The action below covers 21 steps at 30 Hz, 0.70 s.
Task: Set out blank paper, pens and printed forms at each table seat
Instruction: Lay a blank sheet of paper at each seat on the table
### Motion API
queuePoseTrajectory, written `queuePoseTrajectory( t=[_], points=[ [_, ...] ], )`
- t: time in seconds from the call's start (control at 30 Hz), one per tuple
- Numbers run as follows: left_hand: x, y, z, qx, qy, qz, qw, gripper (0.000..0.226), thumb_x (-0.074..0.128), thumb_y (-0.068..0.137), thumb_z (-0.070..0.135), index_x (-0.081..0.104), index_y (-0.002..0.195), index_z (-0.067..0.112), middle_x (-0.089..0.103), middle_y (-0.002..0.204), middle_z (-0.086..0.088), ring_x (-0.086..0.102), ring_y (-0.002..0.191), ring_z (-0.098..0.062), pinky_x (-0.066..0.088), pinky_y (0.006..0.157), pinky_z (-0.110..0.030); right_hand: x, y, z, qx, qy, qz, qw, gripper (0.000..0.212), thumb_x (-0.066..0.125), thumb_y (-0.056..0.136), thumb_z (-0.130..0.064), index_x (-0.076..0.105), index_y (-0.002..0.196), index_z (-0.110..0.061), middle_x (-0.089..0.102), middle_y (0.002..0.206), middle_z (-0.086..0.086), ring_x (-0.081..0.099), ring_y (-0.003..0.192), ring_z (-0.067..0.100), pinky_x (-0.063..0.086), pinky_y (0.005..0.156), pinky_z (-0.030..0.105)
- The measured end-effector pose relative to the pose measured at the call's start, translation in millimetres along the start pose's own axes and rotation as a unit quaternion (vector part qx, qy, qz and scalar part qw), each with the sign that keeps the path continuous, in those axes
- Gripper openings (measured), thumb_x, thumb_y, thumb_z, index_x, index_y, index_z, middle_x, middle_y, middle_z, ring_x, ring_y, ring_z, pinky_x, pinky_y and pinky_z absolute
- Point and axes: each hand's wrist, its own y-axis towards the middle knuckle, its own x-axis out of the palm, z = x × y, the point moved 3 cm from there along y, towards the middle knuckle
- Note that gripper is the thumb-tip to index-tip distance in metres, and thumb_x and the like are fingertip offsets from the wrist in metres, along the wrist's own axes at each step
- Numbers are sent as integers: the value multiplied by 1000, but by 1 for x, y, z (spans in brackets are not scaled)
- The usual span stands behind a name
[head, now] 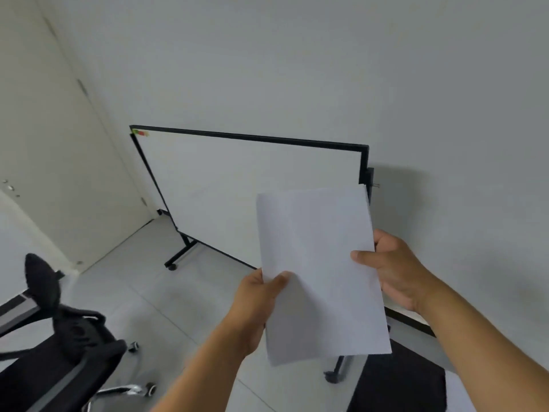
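Both hands, left hand [255, 298] and right hand [395, 269], pinch the blank paper [320, 272], fingers curled round its edges; next, likely carrying it to a seat.

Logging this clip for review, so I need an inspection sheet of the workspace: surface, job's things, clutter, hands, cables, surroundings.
Surface: no table top plainly seen; grey tiled floor below.
Job's things: white paper sheets held up in the air, facing side blank; no pens or printed forms seen.
Clutter: nothing seen.
Hands: left hand pinches the sheets' lower left edge, thumb on top; right hand grips the right edge.
Cables: nothing seen.
Surroundings: black-framed whiteboard on wheels against a plain wall; black office chair at lower left; pale door at left.
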Motion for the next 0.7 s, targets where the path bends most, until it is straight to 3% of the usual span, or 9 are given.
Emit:
queuePoseTrajectory(
  t=[0.23,0.5,0.57,0.7],
  points=[
    [-106,-61,51,98,-66,163,980,15,69,106,12,80,115,7,84,105,-15,80,101,-43,66,92,-57,143,0,-70,-90,-89,-102,987,29,70,101,0,71,124,-17,83,114,-1,81,104,23,64,96,49],
    [-216,-131,102,175,-131,257,941,12,69,107,12,81,110,13,85,100,-9,80,77,-21,65,64,-35,278,-35,-138,-195,-127,-138,963,22,72,97,-3,72,113,-19,84,102,0,81,94,29,66,91,58],
    [-255,-153,112,199,-147,285,926,12,70,107,12,80,111,13,85,97,-7,80,75,-21,65,67,-36,322,-44,-144,-206,-127,-162,957,19,72,97,-5,72,110,-19,83,102,2,80,96,35,65,92,61],
    [-315,-188,127,220,-154,306,913,11,71,106,14,79,113,12,85,99,-11,80,82,-29,68,83,-53,393,-63,-143,-224,-116,-196,948,17,72,97,-6,74,108,-20,83,104,5,78,101,41,62,94,65]
  ],
)
